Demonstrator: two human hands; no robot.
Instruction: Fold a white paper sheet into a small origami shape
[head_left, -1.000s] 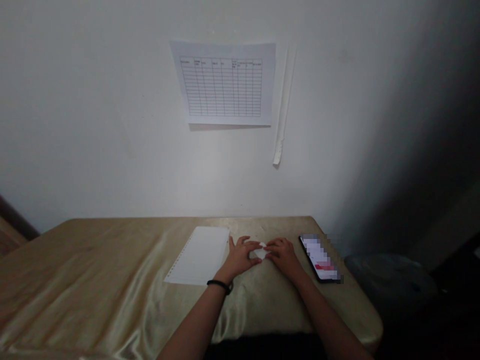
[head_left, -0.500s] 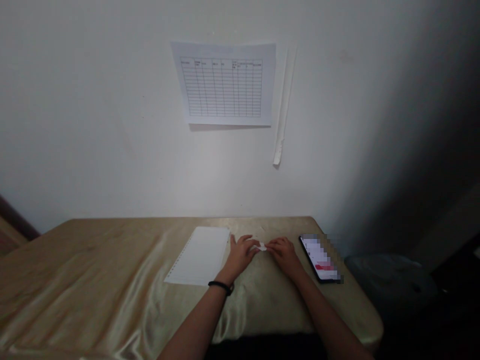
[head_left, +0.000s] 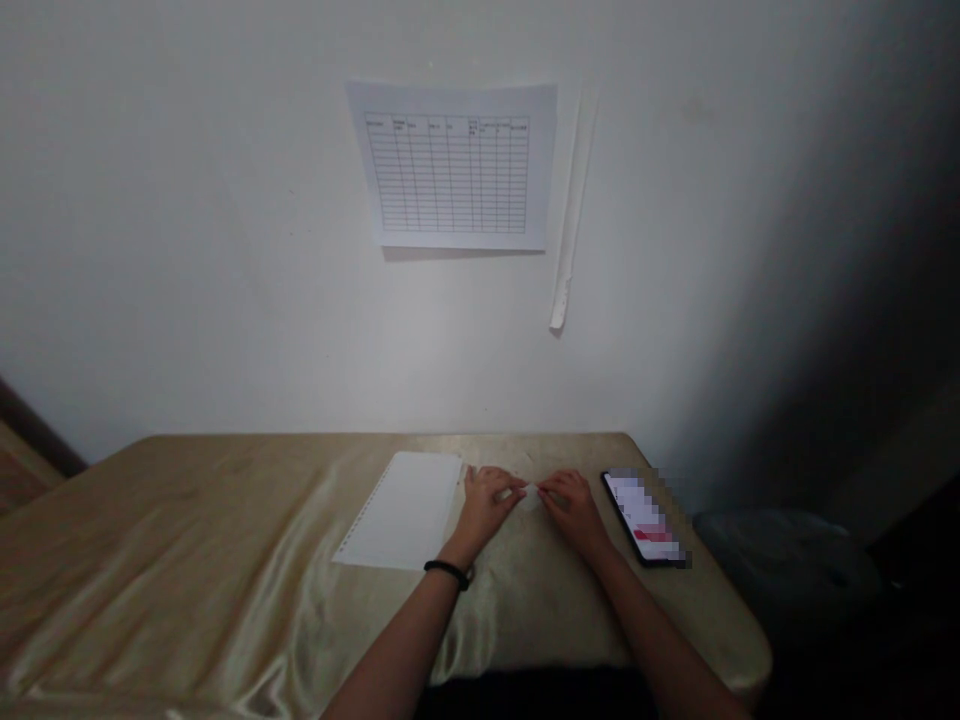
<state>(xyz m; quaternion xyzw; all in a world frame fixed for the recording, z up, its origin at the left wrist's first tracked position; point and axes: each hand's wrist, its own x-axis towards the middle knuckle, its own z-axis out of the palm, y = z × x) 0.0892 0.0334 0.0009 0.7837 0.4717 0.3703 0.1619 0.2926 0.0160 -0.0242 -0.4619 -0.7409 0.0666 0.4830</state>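
Note:
Between my hands is a small piece of white paper (head_left: 531,492), pinched at its two sides just above the cloth. My left hand (head_left: 487,500), with a black band at the wrist, closes thumb and index finger on its left edge. The fingertips of my right hand (head_left: 574,503) pinch its right edge. Much of the piece hides behind the fingers, so its folds cannot be made out. A white loose-leaf sheet (head_left: 401,510) with punched holes along its left edge lies flat beside my left hand.
A smartphone (head_left: 641,520) with a lit screen lies right of my right hand. Gold satin cloth (head_left: 225,540) covers the table, wrinkled at left. On the wall hang a printed table sheet (head_left: 457,170) and a narrow white strip (head_left: 570,220). A dark, bulky object (head_left: 787,560) stands beyond the table's right edge.
Both hands keep pinching the small paper, but less of it shows now, and the fingertips have shifted on it. The view has moved very slightly.

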